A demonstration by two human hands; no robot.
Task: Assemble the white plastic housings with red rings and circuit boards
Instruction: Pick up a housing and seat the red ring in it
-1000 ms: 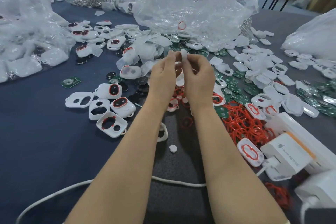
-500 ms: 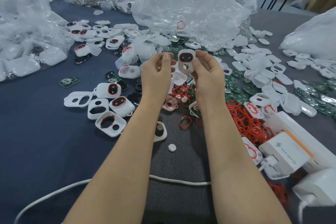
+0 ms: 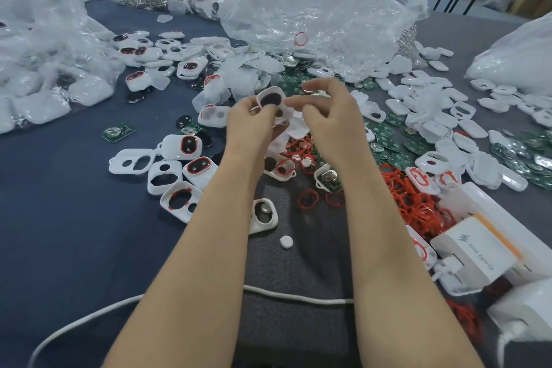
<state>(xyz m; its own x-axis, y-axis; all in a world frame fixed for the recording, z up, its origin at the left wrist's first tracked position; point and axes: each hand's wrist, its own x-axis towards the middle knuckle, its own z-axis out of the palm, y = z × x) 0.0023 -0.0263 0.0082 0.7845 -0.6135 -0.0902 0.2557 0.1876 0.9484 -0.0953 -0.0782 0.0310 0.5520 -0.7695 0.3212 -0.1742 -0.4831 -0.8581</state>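
I hold a white housing [image 3: 271, 99] with two dark openings over the middle of the table. My left hand [image 3: 251, 125] grips it from the left and below. My right hand [image 3: 328, 116] has curled fingers pinching its right edge. Under my hands lies a heap of red rings [image 3: 418, 203]. Green circuit boards [image 3: 415, 147] are scattered to the right. Several housings, some fitted with red rings [image 3: 198, 166] and some bare [image 3: 131, 162], lie to the left of my left forearm.
Crumpled clear plastic bags [image 3: 298, 9] rise behind the parts and at the far left [image 3: 44, 69]. A white charger block [image 3: 475, 251] and power strip sit at the right. A white cable [image 3: 298, 297] runs under my forearms. A small white button [image 3: 286, 241] lies loose.
The housing has passed from mostly my right hand's hold to my left hand's and tilted to the left. Both hands dropped slightly lower toward the table.
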